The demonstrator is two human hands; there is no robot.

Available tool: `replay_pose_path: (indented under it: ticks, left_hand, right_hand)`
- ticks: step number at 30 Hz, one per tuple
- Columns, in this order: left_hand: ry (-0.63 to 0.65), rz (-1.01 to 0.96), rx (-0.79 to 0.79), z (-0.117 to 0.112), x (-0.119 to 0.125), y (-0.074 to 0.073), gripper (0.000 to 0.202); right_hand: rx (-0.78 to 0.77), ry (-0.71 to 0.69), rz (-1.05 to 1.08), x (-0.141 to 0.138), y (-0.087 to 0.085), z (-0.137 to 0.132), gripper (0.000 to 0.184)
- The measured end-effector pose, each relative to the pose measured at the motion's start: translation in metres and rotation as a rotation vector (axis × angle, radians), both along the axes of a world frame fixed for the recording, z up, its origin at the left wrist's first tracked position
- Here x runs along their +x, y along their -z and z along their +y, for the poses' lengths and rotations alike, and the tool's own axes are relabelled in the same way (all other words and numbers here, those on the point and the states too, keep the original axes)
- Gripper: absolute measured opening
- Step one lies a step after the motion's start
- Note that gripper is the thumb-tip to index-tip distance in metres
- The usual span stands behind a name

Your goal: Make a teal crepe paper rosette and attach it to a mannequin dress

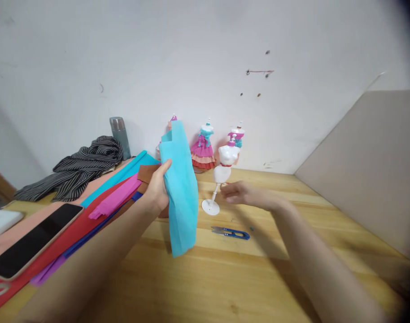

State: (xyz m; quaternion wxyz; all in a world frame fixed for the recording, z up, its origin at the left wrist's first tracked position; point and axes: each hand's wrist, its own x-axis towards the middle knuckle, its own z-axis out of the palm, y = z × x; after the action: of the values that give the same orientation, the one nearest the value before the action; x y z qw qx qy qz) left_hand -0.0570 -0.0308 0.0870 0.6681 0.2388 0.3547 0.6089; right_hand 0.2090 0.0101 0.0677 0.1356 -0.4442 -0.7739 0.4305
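Note:
My left hand [158, 188] is closed on a folded sheet of turquoise crepe paper [183, 193], holding it upright over the wooden table. Just right of it, a small white dress form [222, 172] with a magenta neck band and a red waist band leans on its round base. Close beside its pole is my right hand [237, 193], fingers together and blurred; whether they touch the pole I cannot tell. Blue thread snips [230, 233] lie on the table below. Part of the dress form row behind is hidden by the turquoise sheet.
Dressed miniature forms [203, 146] stand along the wall. On the left lie a stack of coloured crepe paper [104, 190], a phone [35, 240], a white case [5, 222] and striped cloth [80, 166]. A grey thermos [120, 137] stands behind. A panel [363, 166] borders the right side.

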Motion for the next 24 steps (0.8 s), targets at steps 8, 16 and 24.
replay_pose_path:
  ticks: [8, 16, 24]
  left_hand:
    - [0.296, 0.176, 0.149, -0.041, 0.037, 0.014, 0.048]
    - [0.477, 0.453, 0.258, -0.045, 0.033, 0.018, 0.044]
    - [0.242, 0.462, 0.274, -0.019, 0.007, 0.003, 0.025]
  right_hand:
    - [0.1, -0.137, -0.035, -0.009, -0.056, -0.065, 0.043]
    - [0.077, 0.029, 0.226, -0.039, -0.047, -0.069, 0.035]
    - [0.06, 0.024, 0.036, -0.058, -0.031, -0.068, 0.042]
